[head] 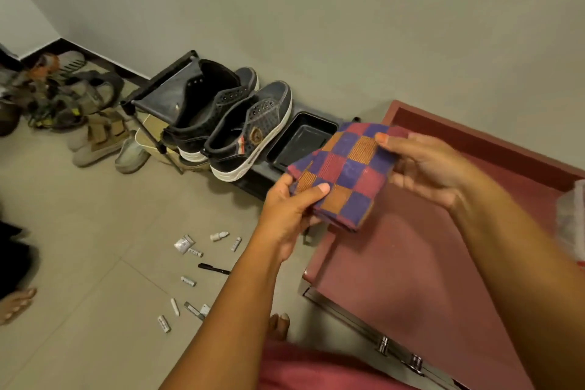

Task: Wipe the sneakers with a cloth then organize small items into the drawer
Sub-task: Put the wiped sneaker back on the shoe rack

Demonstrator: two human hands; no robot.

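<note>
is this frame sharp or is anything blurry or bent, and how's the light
Head view: soft, even indoor light, no glare; the cloth and sneakers read fairly sharp, the forearms and the plastic bag at the right edge smear, and wide-angle distortion tilts the wall and drawer.

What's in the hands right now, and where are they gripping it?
Both hold the folded checkered cloth: the left hand pinches its lower-left corner, and the right hand grips its upper-right edge, above the open drawer.

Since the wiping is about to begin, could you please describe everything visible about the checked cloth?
The checked cloth is woven fabric in purple, maroon and orange squares, folded into a thick pad. It is held in the air above the open drawer, the left hand gripping its lower corner and the right hand its upper edge.
</note>
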